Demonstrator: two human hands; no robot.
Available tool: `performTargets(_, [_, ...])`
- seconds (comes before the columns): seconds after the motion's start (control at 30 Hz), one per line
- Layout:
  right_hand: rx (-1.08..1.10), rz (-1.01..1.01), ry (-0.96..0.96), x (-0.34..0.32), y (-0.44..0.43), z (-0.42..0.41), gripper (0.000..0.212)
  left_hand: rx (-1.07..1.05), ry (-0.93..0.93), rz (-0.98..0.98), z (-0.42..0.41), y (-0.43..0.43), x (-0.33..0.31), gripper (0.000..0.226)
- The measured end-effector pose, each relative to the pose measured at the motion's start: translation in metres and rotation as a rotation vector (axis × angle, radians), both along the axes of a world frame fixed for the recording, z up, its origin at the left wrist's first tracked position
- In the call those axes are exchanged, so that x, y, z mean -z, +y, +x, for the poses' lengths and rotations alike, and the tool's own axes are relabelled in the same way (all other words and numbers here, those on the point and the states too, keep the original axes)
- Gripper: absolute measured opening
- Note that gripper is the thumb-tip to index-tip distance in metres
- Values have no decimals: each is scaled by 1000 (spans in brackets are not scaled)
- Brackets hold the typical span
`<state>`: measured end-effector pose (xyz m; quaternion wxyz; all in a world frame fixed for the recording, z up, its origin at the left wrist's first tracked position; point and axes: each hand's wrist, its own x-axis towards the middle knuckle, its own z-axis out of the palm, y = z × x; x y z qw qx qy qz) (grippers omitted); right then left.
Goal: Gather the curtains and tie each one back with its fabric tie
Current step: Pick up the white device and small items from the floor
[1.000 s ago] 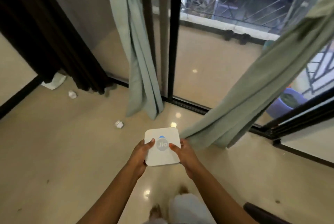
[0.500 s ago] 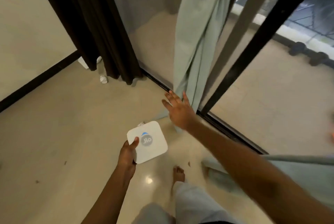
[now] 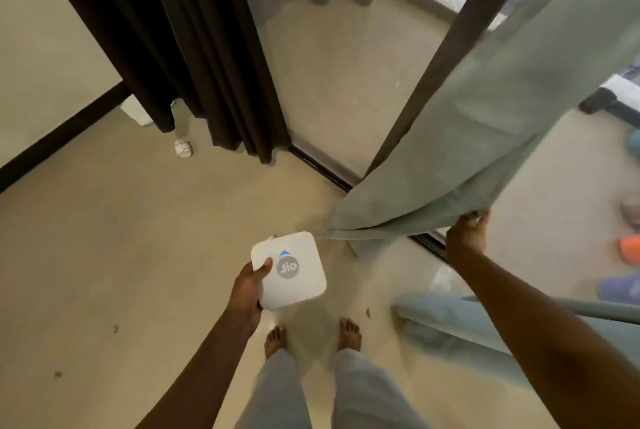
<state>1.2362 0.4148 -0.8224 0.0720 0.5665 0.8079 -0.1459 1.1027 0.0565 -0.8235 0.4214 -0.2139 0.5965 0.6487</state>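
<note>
At 3 o'clock the right hand (image 3: 467,238) grips the lifted hem of the pale green curtain (image 3: 485,138), fingers (image 3: 482,218) partly hidden in folds; the left hand (image 3: 247,290), 6 o'clock, clasps a white Jio box (image 3: 289,271), thumb on top; a second green curtain (image 3: 446,321), 4 o'clock, runs off-frame behind the right forearm.

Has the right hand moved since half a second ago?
Yes. The right hand crossed from left of the door post to its right, gripping the green curtain.
</note>
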Motion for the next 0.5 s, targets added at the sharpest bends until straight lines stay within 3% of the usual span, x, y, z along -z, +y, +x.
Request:
performTargets(0.07, [-68, 8, -242, 13, -10, 24, 57, 33, -2, -12, -14, -4, 4, 31])
performTargets(0.13, [-137, 85, -284, 6, -20, 7, 63, 58, -9, -11, -26, -10, 8, 34])
performTargets(0.23, [-16, 122, -60, -15, -36, -11, 53, 94, -12, -23, -38, -16, 12, 34])
performTargets(0.3, [24, 249, 167, -24, -36, -13, 55, 116, -11, -24, -41, -18, 14, 33])
performTargets(0.33, [-32, 234, 233, -27, -35, -12, 59, 124, -14, -24, -41, -18, 14, 32])
performTargets(0.4, [-245, 8, 251, -32, -35, -9, 69, 148, -16, -9, -39, -16, 13, 28])
performTargets(0.5, [-674, -51, -112, -36, -33, 24, 78, 220, -9, 20, -30, -7, 15, 32])
